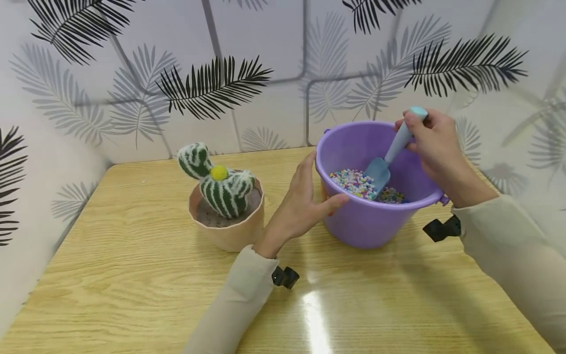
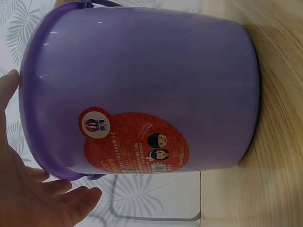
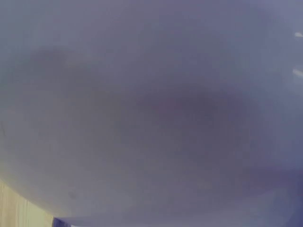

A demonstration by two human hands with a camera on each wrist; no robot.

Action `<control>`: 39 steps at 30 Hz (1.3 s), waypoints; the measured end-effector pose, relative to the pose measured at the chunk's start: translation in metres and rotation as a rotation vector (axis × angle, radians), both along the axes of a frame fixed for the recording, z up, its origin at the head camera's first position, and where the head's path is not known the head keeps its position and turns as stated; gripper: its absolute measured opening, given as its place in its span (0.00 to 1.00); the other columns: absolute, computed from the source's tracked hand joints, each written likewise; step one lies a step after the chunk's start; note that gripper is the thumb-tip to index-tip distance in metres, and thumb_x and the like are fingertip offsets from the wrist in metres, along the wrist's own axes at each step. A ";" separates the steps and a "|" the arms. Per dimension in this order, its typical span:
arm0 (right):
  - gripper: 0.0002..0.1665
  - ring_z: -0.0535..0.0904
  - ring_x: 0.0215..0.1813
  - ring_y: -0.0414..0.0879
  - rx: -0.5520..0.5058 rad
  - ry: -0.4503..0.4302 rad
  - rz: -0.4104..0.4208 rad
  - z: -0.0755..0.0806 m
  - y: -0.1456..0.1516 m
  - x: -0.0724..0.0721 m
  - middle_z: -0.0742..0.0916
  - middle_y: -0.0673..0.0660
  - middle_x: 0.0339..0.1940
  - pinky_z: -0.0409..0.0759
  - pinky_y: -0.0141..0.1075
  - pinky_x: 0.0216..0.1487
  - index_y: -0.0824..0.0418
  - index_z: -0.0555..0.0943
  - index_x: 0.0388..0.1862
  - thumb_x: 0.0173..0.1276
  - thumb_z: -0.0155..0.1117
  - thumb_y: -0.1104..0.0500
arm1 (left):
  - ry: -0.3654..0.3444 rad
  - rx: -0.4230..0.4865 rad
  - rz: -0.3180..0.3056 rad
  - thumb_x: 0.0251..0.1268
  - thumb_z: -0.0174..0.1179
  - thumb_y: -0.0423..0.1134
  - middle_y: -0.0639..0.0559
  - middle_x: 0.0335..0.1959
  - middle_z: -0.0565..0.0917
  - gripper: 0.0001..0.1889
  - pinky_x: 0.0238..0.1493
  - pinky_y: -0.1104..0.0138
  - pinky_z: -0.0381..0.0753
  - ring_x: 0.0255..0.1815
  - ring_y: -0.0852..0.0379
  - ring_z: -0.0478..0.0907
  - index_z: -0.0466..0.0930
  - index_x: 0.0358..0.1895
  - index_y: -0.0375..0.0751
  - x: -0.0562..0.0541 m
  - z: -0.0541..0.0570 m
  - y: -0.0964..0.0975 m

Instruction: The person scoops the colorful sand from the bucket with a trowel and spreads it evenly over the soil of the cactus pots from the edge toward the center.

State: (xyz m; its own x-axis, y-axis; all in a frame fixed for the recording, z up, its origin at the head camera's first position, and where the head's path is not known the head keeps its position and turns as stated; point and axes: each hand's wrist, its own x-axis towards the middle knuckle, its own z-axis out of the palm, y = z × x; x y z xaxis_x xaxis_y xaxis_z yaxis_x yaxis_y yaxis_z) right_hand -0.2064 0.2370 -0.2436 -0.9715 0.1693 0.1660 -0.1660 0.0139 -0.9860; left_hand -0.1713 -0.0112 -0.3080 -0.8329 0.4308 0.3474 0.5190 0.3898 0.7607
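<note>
A purple bucket (image 1: 367, 221) stands on the wooden table, with multicoloured small pellets (image 1: 353, 183) inside. My right hand (image 1: 435, 140) grips the upper handle of a light blue scoop (image 1: 400, 140), its blade down among the pellets. At the bucket's near-left side is my left hand (image 1: 305, 201), fingers fairly straight, its thumb at the rim. The left wrist view shows that hand (image 2: 35, 194) spread along the rim, beside the bucket's red label (image 2: 137, 142). In the right wrist view, the bucket wall (image 3: 165, 118) fills nearly everything, hiding hand and scoop.
Left of the bucket, a knitted-looking green and white cactus (image 1: 221, 194) with a yellow ball sits in a peach pot (image 1: 239, 231). Behind the wooden table (image 1: 132, 275) rises a wall (image 1: 274, 118) with a leaf pattern.
</note>
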 end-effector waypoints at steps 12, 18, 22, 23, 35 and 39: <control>0.11 0.77 0.33 0.31 0.126 -0.033 -0.117 0.003 0.001 -0.003 0.80 0.40 0.28 0.79 0.21 0.32 0.59 0.73 0.41 0.65 0.64 0.56 | -0.045 0.007 -0.026 0.59 0.66 0.50 0.48 0.78 0.44 0.54 0.74 0.52 0.54 0.78 0.55 0.44 0.32 0.77 0.46 -0.006 0.000 0.002; 0.09 0.80 0.33 0.32 0.105 -0.041 -0.089 0.005 0.009 -0.003 0.83 0.39 0.27 0.80 0.22 0.31 0.59 0.74 0.42 0.68 0.60 0.56 | -0.026 0.022 -0.024 0.58 0.67 0.49 0.48 0.78 0.46 0.54 0.74 0.53 0.54 0.77 0.56 0.45 0.34 0.77 0.45 -0.005 0.001 0.004; 0.06 0.79 0.44 0.38 0.162 -0.014 -0.103 0.010 0.014 -0.003 0.82 0.40 0.31 0.81 0.29 0.47 0.55 0.70 0.44 0.73 0.52 0.55 | -0.042 0.010 -0.009 0.58 0.67 0.50 0.47 0.78 0.47 0.54 0.74 0.53 0.54 0.77 0.54 0.46 0.35 0.77 0.44 -0.004 0.002 0.003; 0.05 0.78 0.48 0.40 0.191 -0.009 -0.108 0.012 0.014 -0.004 0.82 0.40 0.33 0.80 0.34 0.53 0.53 0.69 0.45 0.74 0.50 0.55 | -0.047 0.004 -0.003 0.58 0.67 0.50 0.47 0.78 0.47 0.54 0.74 0.53 0.54 0.77 0.54 0.46 0.35 0.77 0.43 -0.003 0.002 0.002; 0.06 0.77 0.49 0.37 0.422 0.023 -0.116 0.002 0.012 -0.015 0.80 0.38 0.36 0.74 0.42 0.63 0.50 0.64 0.48 0.76 0.45 0.53 | -0.078 -0.003 0.034 0.58 0.66 0.53 0.50 0.78 0.45 0.54 0.73 0.51 0.53 0.78 0.54 0.45 0.34 0.77 0.47 -0.002 0.001 -0.003; 0.08 0.77 0.46 0.33 0.470 0.032 -0.119 0.000 0.016 -0.012 0.79 0.37 0.34 0.73 0.40 0.62 0.54 0.66 0.49 0.76 0.45 0.53 | -0.064 0.017 0.001 0.58 0.66 0.52 0.50 0.78 0.45 0.54 0.73 0.51 0.54 0.78 0.54 0.46 0.34 0.77 0.48 -0.003 0.000 0.004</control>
State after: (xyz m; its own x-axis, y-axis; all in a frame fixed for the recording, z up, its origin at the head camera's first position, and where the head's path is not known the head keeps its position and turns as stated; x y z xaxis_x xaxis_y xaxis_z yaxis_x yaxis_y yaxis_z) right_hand -0.2182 0.2534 -0.2431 -0.9429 0.1786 0.2811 -0.1668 0.4775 -0.8627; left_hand -0.1743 -0.0075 -0.3079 -0.8538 0.4247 0.3009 0.4690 0.3769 0.7987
